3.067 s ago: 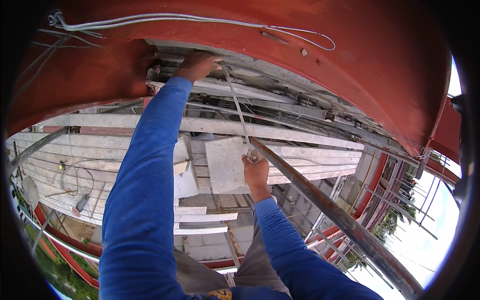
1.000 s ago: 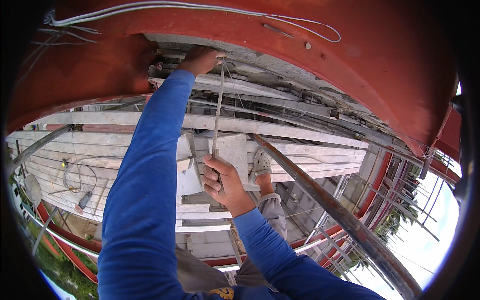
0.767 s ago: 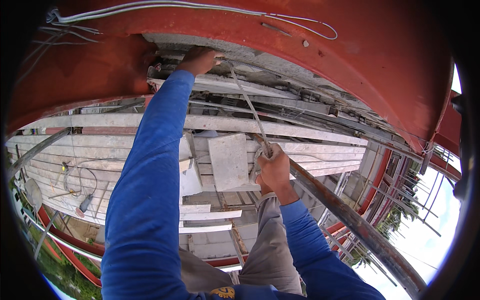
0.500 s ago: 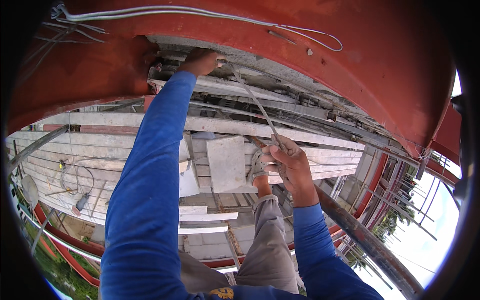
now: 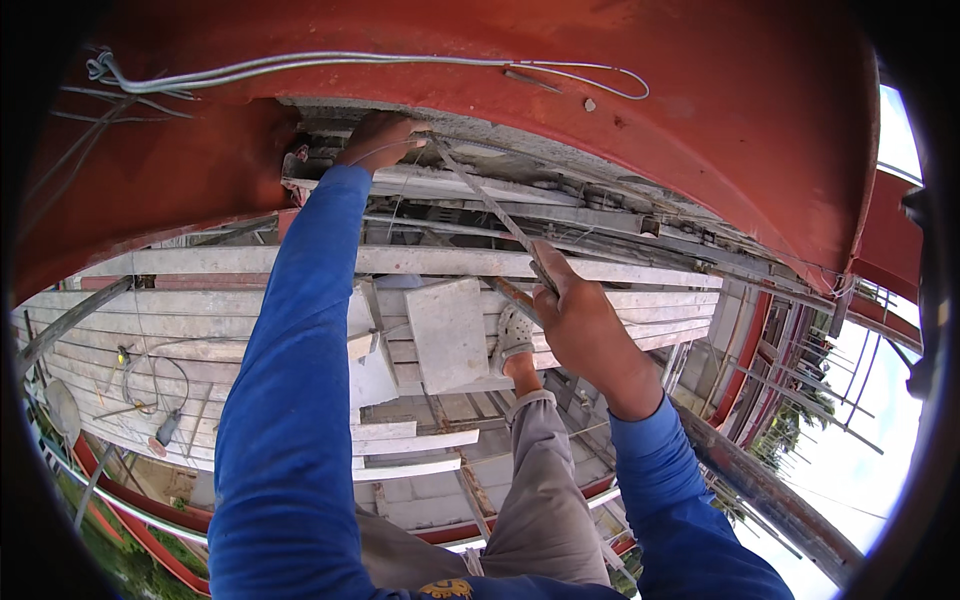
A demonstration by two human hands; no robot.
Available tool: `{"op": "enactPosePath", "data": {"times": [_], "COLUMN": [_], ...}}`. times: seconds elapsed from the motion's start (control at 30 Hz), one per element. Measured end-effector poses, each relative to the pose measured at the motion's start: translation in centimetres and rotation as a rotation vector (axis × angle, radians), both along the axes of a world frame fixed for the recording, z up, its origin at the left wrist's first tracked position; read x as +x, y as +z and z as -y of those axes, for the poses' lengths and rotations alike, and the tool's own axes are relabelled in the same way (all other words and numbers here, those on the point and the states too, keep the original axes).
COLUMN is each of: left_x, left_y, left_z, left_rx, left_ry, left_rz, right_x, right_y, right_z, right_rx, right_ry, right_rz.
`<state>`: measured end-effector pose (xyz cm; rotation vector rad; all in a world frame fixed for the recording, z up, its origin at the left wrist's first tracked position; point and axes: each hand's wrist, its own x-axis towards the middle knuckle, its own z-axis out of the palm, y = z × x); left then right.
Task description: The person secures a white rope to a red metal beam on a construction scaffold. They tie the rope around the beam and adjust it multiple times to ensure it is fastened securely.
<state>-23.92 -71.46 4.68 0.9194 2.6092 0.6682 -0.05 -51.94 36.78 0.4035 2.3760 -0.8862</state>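
My right hand [image 5: 595, 335] is closed around the near end of a thin grey metal rod [image 5: 487, 202], index finger laid along it. The rod slants up and left toward the gap under a red steel beam [image 5: 690, 100]. My left hand [image 5: 378, 140] reaches into that gap, its fingers pinched beside the rod's far tip. What sits between those fingers is too small to make out. A thin wire [image 5: 398, 190] hangs close to the left hand. Rough grey concrete [image 5: 480, 128] and lengths of timber [image 5: 480, 187] lie along the gap.
A looped silver wire [image 5: 400, 62] hangs across the red beam. Below is a plank platform [image 5: 200, 325] with a loose board [image 5: 446, 335] beside my shoe [image 5: 514, 335]. A corded tool [image 5: 167, 428] lies at left. A rusty pipe [image 5: 770, 490] slants at right. Between planks, gaps show lower levels.
My right hand has turned over, back now upward, and its grip on the rod has changed. My left hand stays by the rod's tip. The whole view has shifted slightly.
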Motion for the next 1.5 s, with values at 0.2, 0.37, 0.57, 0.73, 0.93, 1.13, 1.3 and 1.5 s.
{"op": "enactPosePath", "data": {"times": [0.2, 0.37, 0.57, 0.73, 0.93, 1.13, 1.3, 1.5], "left_x": [1.3, 1.6, 5.2, 7.9, 8.5, 9.4, 10.7, 6.8], "left_y": [-0.3, 0.0, 0.4, 1.0, 2.4, 2.5, 0.7, 4.3], "left_z": [-0.6, -0.9, 0.1, 1.3, 2.0, 3.8, 3.5, -0.3], "left_rx": [0.022, 0.001, 0.082, 0.436, 0.263, 0.093, 0.105, 0.045], "left_ry": [0.074, 0.104, 0.293, 0.330, 0.181, 0.101, 0.222, 0.189], "left_rz": [-0.192, -0.169, -0.432, -0.148, -0.185, -0.109, 0.010, -0.293], "right_x": [2.3, 1.9, 2.1, 3.5, 0.4, 4.7, 7.7, 11.7], "right_y": [-2.0, -1.2, -1.8, -3.6, -4.8, -8.6, -11.9, -19.6], "right_z": [2.4, 4.6, 3.8, 4.2, 16.0, 14.7, 9.9, 5.2], "right_rx": [-0.041, 0.234, -0.025, -1.083, -1.774, -1.420, -0.718, 0.123], "right_ry": [-0.025, 0.407, 0.187, -0.771, -1.589, -1.137, -0.696, -0.137], "right_rz": [0.000, -0.111, 0.033, 0.323, 0.347, 0.443, 0.361, 0.177]}}
